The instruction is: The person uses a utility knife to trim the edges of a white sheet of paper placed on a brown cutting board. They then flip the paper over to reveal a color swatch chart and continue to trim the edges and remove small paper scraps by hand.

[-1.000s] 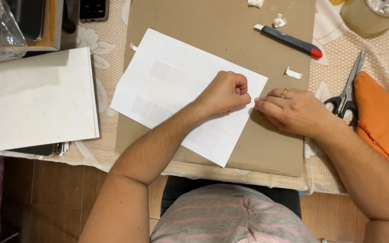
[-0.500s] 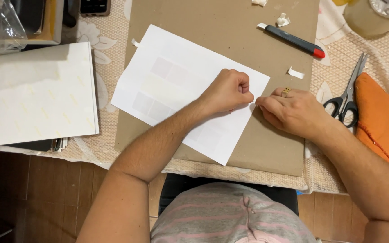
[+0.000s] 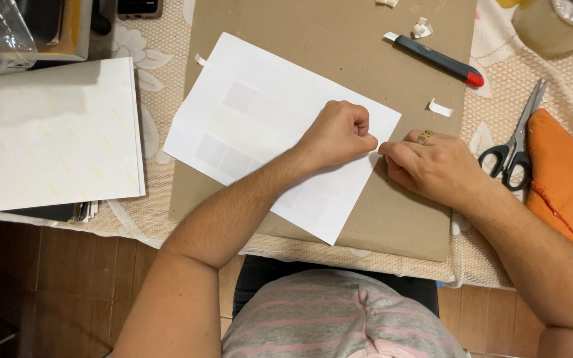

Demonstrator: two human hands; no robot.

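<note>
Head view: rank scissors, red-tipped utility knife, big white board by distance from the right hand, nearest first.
From the right hand:
1. Scissors, just beside it on the lace cloth, toward the orange cloth.
2. Utility knife, farther up on the cardboard sheet, past the hand's knuckles.
3. White board, far across the table, beyond the left hand.

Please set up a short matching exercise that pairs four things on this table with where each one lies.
Things:
1. white sheet
2. scissors
3. utility knife
4. orange cloth

Places:
A. far right edge of the table
B. under both hands, on the cardboard
C. top right of the cardboard
D. between the cardboard and the cloth

Pairs: 1-B, 2-D, 3-C, 4-A
</note>
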